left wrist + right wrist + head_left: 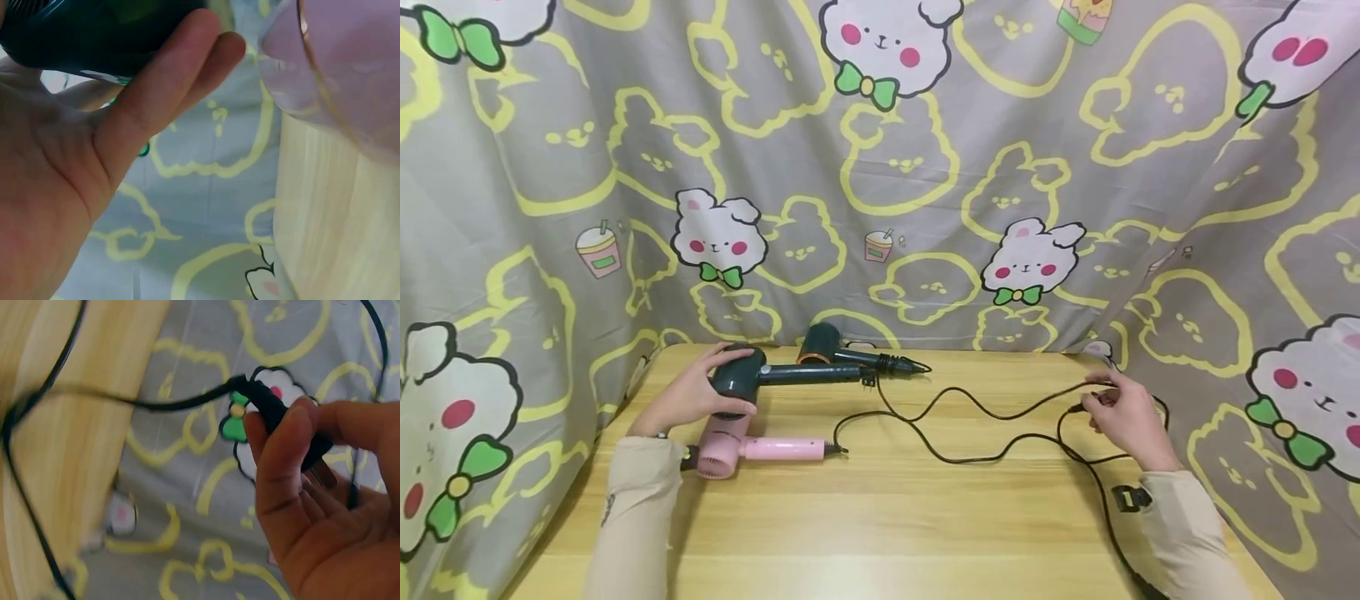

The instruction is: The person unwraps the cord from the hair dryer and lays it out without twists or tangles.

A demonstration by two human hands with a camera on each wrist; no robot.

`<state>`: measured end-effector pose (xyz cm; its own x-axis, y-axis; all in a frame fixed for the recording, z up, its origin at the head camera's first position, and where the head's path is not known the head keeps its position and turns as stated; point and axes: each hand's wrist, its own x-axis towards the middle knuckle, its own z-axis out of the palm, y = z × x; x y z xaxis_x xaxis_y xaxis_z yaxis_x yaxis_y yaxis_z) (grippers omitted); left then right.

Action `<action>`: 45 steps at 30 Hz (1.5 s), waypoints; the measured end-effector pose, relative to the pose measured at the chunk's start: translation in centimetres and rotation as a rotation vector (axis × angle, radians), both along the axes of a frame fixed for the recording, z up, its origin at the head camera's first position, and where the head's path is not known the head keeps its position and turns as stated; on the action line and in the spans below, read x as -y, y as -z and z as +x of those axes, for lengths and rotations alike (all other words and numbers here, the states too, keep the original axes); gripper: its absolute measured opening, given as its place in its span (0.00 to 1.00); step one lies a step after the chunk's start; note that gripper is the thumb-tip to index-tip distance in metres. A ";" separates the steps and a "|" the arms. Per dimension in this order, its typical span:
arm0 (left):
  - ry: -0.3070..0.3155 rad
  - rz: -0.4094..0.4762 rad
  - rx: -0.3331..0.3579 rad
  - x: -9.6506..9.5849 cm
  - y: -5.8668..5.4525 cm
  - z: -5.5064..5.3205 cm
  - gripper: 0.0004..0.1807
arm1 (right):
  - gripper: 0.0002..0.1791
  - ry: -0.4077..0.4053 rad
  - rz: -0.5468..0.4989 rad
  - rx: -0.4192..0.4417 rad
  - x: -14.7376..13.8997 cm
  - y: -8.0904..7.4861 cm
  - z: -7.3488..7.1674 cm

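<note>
My left hand [688, 392] grips the round head of a dark green hair dryer [739, 382], whose handle points right. In the left wrist view, thumb and fingers curl around that dark head [106, 37]. Just in front of it lies a pink hair dryer [784, 450], its barrel partly behind my left hand and the green dryer. On the right, my right hand [1127, 421] pinches the black plug [270, 405] of a power cord between thumb and fingers. Metal prongs [324, 474] show below the plug in the right wrist view.
Another dark green hair dryer [822, 342] with an orange-edged end lies at the back, its cord wound near the handle. Black cords [973, 458] loop across the wooden table [887, 533] to the right. A patterned curtain [917, 183] encloses the back and sides.
</note>
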<state>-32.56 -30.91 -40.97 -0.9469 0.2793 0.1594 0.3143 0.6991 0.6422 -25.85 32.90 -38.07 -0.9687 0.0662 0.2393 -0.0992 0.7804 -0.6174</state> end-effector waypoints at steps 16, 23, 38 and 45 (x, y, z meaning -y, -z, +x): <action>0.078 -0.149 0.026 -1.8 1.0 -5.6 0.57 | 0.07 -0.198 0.326 0.238 -2.4 -1.0 1.4; 0.134 -0.185 0.014 -3.2 1.7 -5.9 0.52 | 0.10 -0.260 0.370 0.275 -2.4 -0.3 1.9; 0.180 -0.121 0.090 -2.8 3.9 -5.4 0.51 | 0.26 -0.251 0.337 0.494 -4.4 0.6 1.6; 0.182 -0.103 0.084 -2.3 4.4 -5.3 0.52 | 0.27 -0.256 0.398 0.393 -4.7 0.1 2.4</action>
